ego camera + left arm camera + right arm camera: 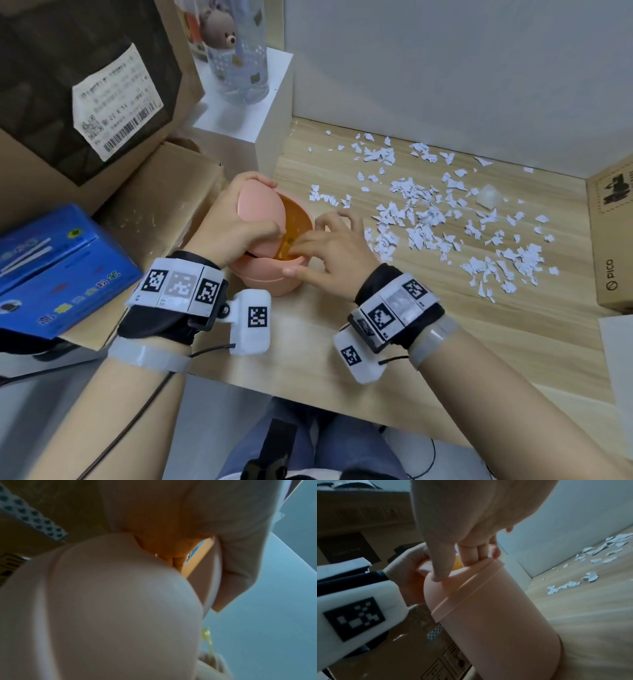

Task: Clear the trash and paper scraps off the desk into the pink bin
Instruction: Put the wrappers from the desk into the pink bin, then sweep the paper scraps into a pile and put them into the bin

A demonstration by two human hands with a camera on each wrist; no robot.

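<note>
I log the smooth, rounded pink bin (274, 277) at 9 o'clock on the wood-grain desk (428, 329), left hand (236, 219) gripping its tilted domed lid (260, 214), right hand (329, 253) fingers dipped into the orange-lined mouth, grasp unclear, with torn white paper scraps (445, 219) strewn toward 2 o'clock.
</note>
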